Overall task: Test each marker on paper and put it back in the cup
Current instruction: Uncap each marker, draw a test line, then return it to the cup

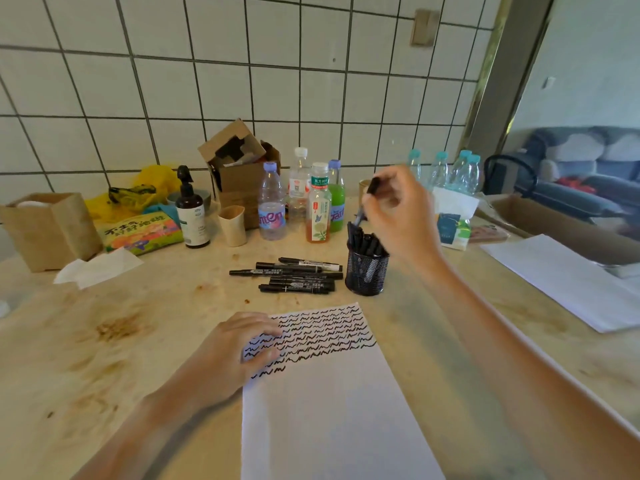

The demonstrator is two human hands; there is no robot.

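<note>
1. Black wire-mesh cup (366, 273) right of the frame's centre, upright on the stained beige tabletop (145, 327), packed with black markers standing on end.
2. Just above the cup's rim, right hand (398, 216), fingers curled round a black marker (367, 199), held tilted with its lower end at the tops of the markers in the cup; blurred, so contact between them impossible to judge.
3. Just left of the cup, a loose pile of black markers with white labels (294, 275), lying flat and roughly parallel, tips toward the left of the frame.
4. Lower centre: white sheet of paper (329, 410), upper part filled with rows of black wavy test lines (322, 336).
5. On the sheet's upper left corner, left hand (239, 348), palm down, fingers spread fairly straight, pressing the paper and holding nothing.
6. Behind the pile, in the middle of the frame, a cluster of plastic drink bottles (304, 202) and a brown cardboard box with open flaps (239, 168).
7. Left of those, a dark pump bottle (190, 209) and a small tan paper cup (232, 225).
8. Right edge: second white sheet (568, 282), well apart from the first.
</note>
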